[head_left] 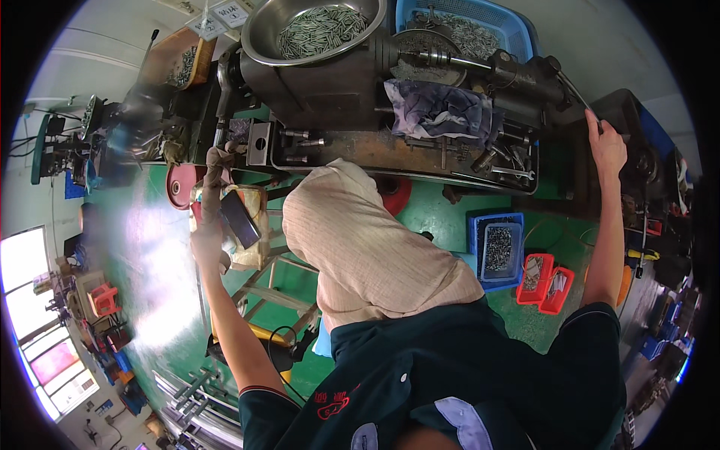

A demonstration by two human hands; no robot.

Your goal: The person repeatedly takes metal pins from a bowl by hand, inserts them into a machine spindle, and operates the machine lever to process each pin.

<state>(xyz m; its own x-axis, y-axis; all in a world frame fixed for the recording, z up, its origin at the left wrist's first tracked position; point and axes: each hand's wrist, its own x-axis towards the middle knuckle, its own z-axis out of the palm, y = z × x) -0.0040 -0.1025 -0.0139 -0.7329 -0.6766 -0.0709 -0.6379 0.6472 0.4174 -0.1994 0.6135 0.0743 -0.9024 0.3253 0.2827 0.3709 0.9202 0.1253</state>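
Observation:
My right hand [607, 148] is raised at the right, its fingers closed on the end of a thin metal lever [574, 88] on the machine's tailstock [525, 76]. My left hand [205, 241], a little blurred, is closed around a long brown lever handle [212, 184] at the left of the machine. Beside it, a dark phone [240, 220] lies on a wrapped bundle [259, 255]. Between my hands stands the dark lathe-like machine [330, 94], with a patterned cloth [439, 111] draped over its middle. Whatever lies under the cloth is hidden.
A steel bowl [253, 46] of metal pins sits on top, near a blue basket [525, 30] of small parts. Wrenches [514, 174] lie in the machine's tray. Blue [491, 217] and red bins [556, 291] stand on the green floor. A wooden stool frame [281, 296] is below left.

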